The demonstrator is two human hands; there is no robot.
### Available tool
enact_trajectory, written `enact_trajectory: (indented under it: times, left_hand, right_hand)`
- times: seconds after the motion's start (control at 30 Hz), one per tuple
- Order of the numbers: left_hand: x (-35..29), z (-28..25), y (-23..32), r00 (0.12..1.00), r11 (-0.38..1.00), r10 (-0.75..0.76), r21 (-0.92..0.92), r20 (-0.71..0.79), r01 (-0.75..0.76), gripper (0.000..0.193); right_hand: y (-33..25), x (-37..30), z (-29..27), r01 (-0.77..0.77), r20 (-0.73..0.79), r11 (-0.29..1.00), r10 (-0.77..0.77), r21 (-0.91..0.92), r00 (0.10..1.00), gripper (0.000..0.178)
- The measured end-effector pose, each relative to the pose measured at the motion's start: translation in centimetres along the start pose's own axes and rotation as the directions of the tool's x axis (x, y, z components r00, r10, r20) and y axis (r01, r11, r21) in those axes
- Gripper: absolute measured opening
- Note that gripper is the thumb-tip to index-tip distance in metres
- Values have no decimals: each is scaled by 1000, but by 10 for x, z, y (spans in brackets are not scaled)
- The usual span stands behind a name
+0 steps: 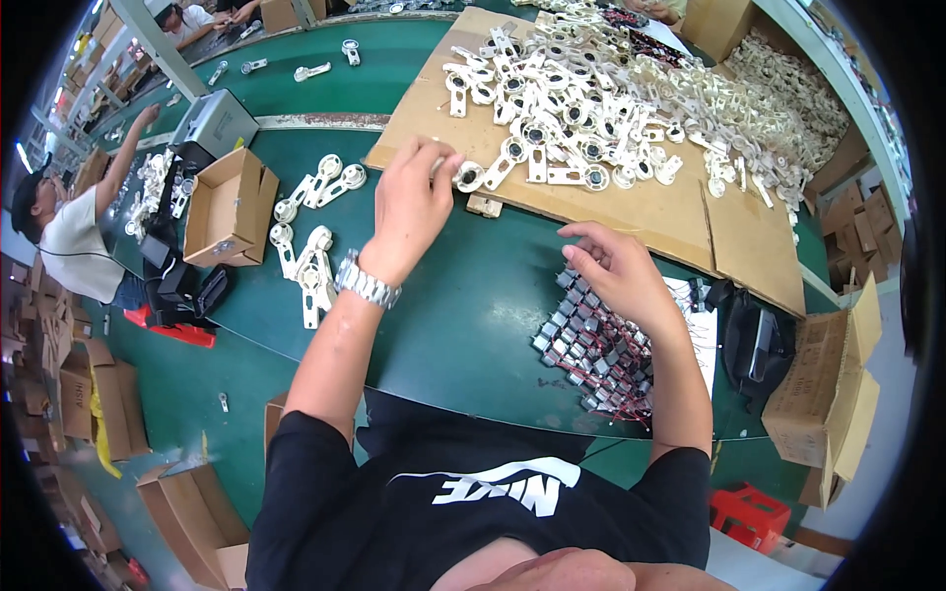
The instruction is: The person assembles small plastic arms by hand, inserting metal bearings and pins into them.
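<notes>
Green worktop (463, 315) holds a cardboard sheet (641, 215) heaped with white plastic parts (572, 89). At its near left edge, the left hand (419, 187) meets one round-ended white part (470, 177), grip unclear; the right hand (621, 271), loosely open, hovers by red-wired grey components (591, 335).

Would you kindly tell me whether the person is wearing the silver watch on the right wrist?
No, the silver watch circles the wrist of the left hand, while the wrist of the right hand is bare.

We note bright, even light, a pale sheen on the desk (463, 315), and a glaring white lamp (22, 155) far left. Straight edges bow outward; corners fall to black.
</notes>
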State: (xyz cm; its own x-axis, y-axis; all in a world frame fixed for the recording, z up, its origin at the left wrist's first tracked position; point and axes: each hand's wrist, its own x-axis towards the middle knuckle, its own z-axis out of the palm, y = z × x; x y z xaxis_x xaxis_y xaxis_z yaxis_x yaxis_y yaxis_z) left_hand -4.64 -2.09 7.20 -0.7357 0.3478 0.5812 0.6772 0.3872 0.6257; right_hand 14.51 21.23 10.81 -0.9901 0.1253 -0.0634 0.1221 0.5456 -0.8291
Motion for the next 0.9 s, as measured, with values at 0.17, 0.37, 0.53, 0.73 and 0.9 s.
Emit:
enact_trajectory:
  times: [0.17,0.37,0.53,0.73,0.9]
  left_hand:
    - [66,14,-28,999,998,15,52,50,-18,18]
    - [100,14,-41,917,875,-229,-345,325,341,34]
    - [116,-37,-32,893,938,81,269,444,-219,32]
    - [102,-122,-72,740,714,-342,672,579,-196,21]
    - [42,-119,-98,763,625,-380,753,523,-206,29]
  right_hand:
    - [-20,-10,-4,81,37,994,-78,-75,996,29]
    - [-23,-20,-7,318,44,924,-316,-211,948,24]
    - [-18,-27,-10,419,-28,858,-446,-297,894,21]
    - [-29,-37,-18,420,-43,836,-463,-352,886,16]
    - [-27,-43,-24,427,-93,822,-492,-377,865,15]
